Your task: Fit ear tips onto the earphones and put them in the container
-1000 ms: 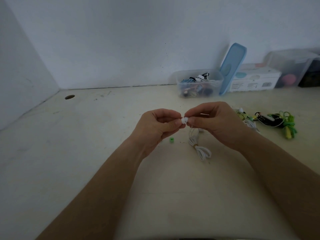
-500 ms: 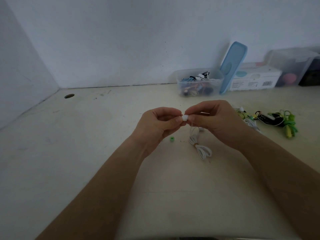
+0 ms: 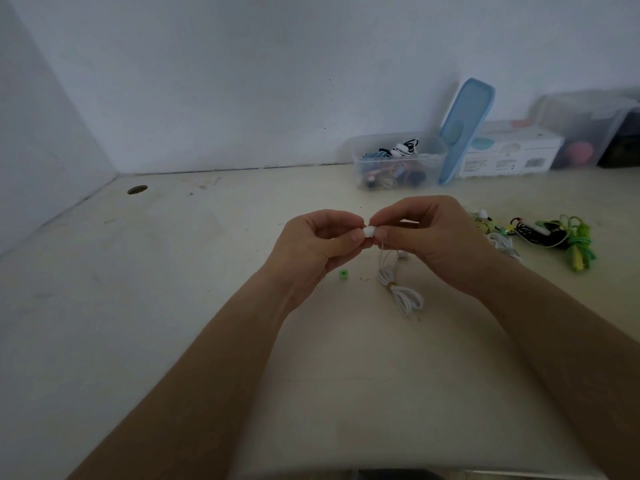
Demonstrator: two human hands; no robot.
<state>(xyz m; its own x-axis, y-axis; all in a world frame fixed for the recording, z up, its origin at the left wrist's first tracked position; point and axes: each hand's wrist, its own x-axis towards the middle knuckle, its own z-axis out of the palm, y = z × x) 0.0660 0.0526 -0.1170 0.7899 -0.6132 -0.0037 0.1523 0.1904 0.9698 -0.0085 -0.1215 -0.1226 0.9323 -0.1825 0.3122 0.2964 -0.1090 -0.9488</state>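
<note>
Pinching one white earbud [image 3: 369, 231] between them, your two hands meet above the table [image 3: 173, 306]: left hand [image 3: 318, 244] and right hand [image 3: 429, 237] both curl thumb and fingertips onto it. Its cable drops to one coiled white bundle [image 3: 401, 292]. One green ear tip [image 3: 343, 274] lies nearby. One clear container [image 3: 398, 161] stands by the wall, one blue lid [image 3: 465, 129] leaning beside it.

text: none legible | white box [image 3: 509, 155]: printed label and barcode, too blurred to read
</note>
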